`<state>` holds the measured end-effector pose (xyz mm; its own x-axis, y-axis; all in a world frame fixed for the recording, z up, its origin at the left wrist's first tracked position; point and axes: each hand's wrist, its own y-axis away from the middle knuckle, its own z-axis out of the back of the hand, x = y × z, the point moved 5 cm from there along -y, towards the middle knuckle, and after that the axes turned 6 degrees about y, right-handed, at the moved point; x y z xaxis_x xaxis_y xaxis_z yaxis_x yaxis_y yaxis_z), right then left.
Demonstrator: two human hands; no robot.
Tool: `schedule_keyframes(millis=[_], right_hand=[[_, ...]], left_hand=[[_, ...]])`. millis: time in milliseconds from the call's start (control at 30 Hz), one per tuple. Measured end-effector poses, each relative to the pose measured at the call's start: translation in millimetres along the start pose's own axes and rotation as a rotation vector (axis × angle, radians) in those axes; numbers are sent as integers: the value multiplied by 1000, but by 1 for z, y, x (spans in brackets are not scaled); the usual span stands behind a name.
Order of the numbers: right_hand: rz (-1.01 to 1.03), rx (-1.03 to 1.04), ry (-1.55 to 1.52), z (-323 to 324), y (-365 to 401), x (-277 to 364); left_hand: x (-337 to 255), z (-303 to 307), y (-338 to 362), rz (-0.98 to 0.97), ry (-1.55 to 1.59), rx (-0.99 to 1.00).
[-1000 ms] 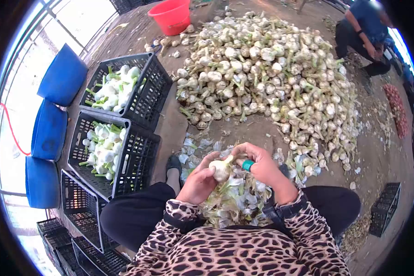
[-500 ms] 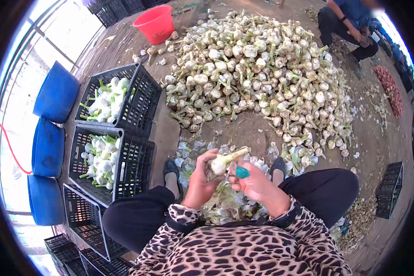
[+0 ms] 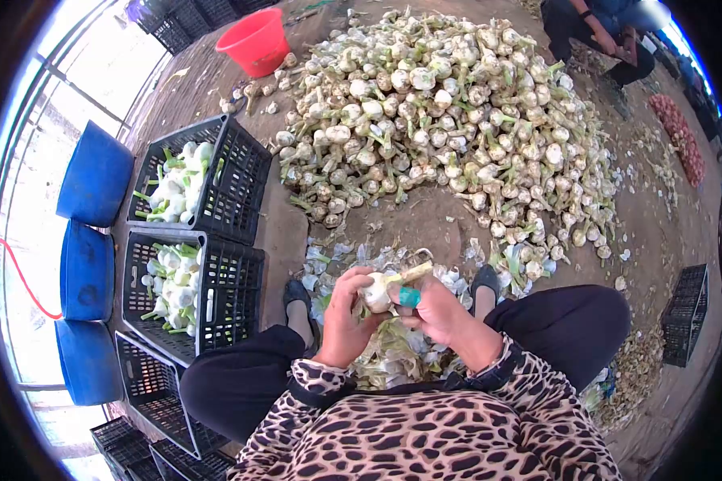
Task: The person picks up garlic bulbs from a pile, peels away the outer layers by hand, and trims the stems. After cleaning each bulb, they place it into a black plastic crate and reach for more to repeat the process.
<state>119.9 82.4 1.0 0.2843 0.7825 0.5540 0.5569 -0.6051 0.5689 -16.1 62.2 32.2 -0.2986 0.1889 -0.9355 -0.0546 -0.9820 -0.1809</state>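
Note:
Between my hands is a garlic bulb (image 3: pixel 376 295) with a pale cut stem pointing up and to the right. My left hand (image 3: pixel 346 317) wraps round the bulb from the left. My right hand (image 3: pixel 443 314) grips it from the right near the base of the stem, and a green covering (image 3: pixel 409 297) sits on its thumb. Some of the right fingertips are hidden behind the bulb. Below both hands, peeled garlic skins (image 3: pixel 397 353) lie heaped between my legs.
A large garlic pile (image 3: pixel 449 120) lies ahead. On the left stand black crates of cleaned garlic (image 3: pixel 176 284), an empty-looking crate (image 3: pixel 148 377) and blue tubs (image 3: pixel 95 176). A red bucket (image 3: pixel 254 44) stands behind; another person (image 3: pixel 598 36) crouches at far right near a red net sack (image 3: pixel 678 136).
My right hand has shifted slightly left and closer to the bulb, its thumb now lying against it. The whole view has tilted a little.

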Motion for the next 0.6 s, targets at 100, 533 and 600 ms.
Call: schedule_keyframes(millis=[100,533,600], right_hand=[[84,-11,96,-2,2,6],[281,54,545,7,3,21],[323,35,605,10,1,20]], left_hand=[[7,0,2,32,121,4],[26,-8,13,777,1170,3],[33,-13,14,909,1323,67]])
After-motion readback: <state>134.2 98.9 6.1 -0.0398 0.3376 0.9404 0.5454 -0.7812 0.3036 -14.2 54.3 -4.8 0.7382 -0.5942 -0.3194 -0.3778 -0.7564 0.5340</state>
